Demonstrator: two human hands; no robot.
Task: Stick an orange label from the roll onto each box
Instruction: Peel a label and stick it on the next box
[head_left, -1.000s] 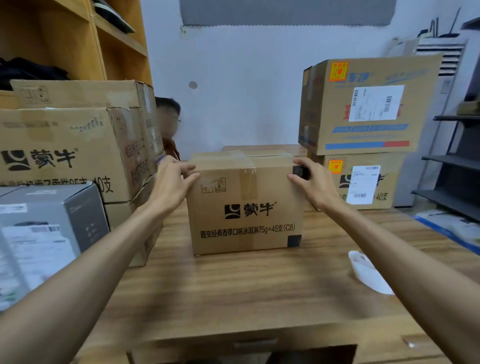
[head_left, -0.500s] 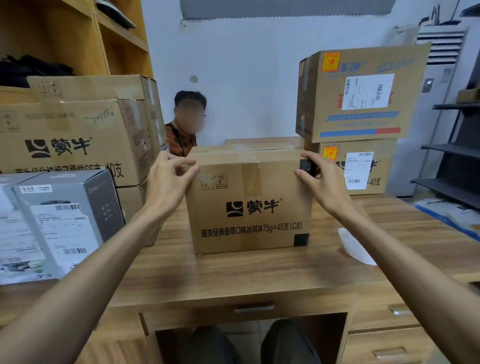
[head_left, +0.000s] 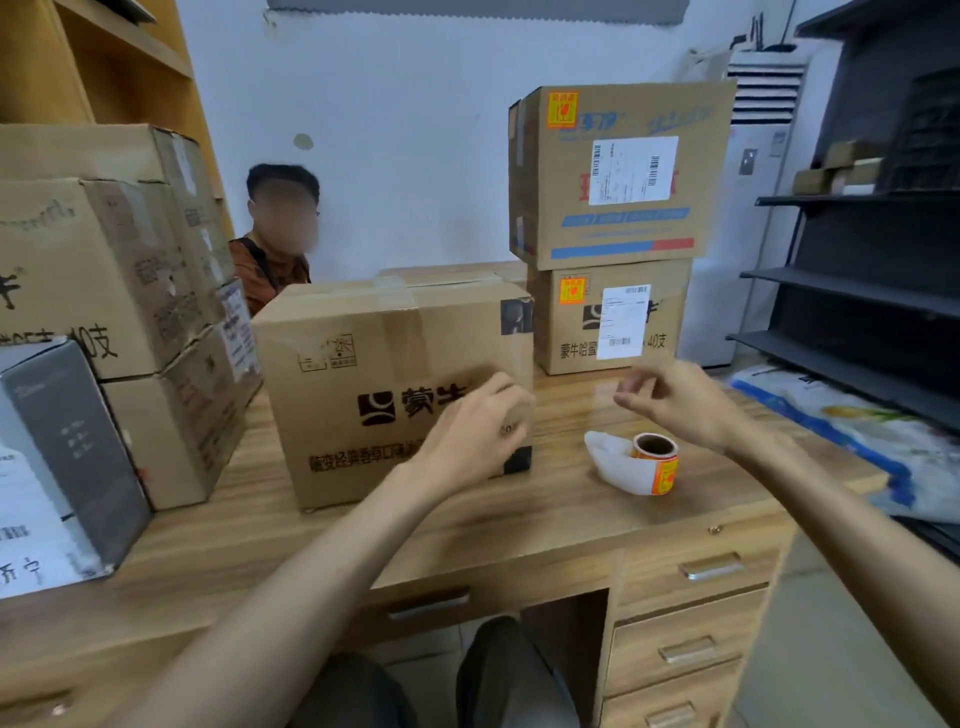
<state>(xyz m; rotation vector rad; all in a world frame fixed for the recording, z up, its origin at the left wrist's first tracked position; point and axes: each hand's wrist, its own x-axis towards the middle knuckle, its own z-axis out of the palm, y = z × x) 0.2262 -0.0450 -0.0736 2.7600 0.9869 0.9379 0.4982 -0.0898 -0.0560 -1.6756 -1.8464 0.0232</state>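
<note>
Wooden desk (head_left: 519, 525): centre box (head_left: 374, 364) stands near the label roll (head_left: 657, 462). Left hand (head_left: 478, 431) hovers before the box front and right hand (head_left: 675, 400) above the roll. Both are blurred, fingers loosely curled, gripping nothing.

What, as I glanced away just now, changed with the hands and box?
Both hands let go of the box's top corners and drew back: left hand before its front, right hand near the roll. The box stayed on the desk.

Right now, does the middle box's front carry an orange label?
No, the middle box shows only black print and clear tape on its front.
</note>
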